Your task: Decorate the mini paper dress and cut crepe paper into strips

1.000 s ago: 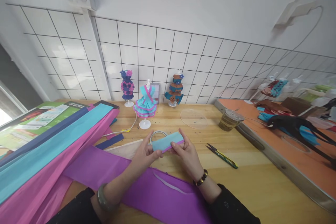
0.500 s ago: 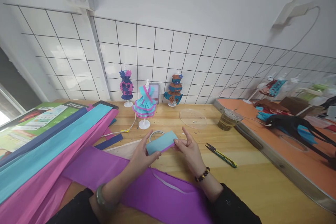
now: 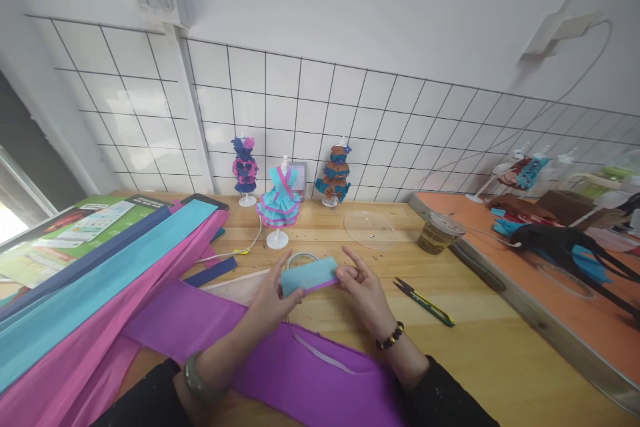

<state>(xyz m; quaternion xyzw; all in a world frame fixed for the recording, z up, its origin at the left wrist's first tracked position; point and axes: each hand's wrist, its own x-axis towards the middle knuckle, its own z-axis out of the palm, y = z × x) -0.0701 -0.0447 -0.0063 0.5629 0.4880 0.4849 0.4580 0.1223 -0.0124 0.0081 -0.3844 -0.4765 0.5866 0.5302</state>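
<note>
Both my hands hold a short strip of light-blue crepe paper (image 3: 310,274) with a purple edge, a little above the wooden table (image 3: 480,347). My left hand (image 3: 273,299) pinches its left end between thumb and fingers. My right hand (image 3: 364,291) pinches the right end, with its index finger stretched out. A roll of clear tape (image 3: 301,259) lies on the table just behind the strip. A wide purple crepe sheet (image 3: 280,353) lies under my forearms.
Long blue, pink and navy crepe sheets (image 3: 95,280) lie at the left. Three small dress mannequins (image 3: 278,203) stand by the tiled wall. Snips (image 3: 424,302), a clear disc (image 3: 370,230) and a cup (image 3: 439,232) lie to the right, beside an orange board (image 3: 560,280).
My hands have slid closer together along the strip, which now looks shorter and slightly tilted. My right index finger has lifted off it. The view has shifted a little.
</note>
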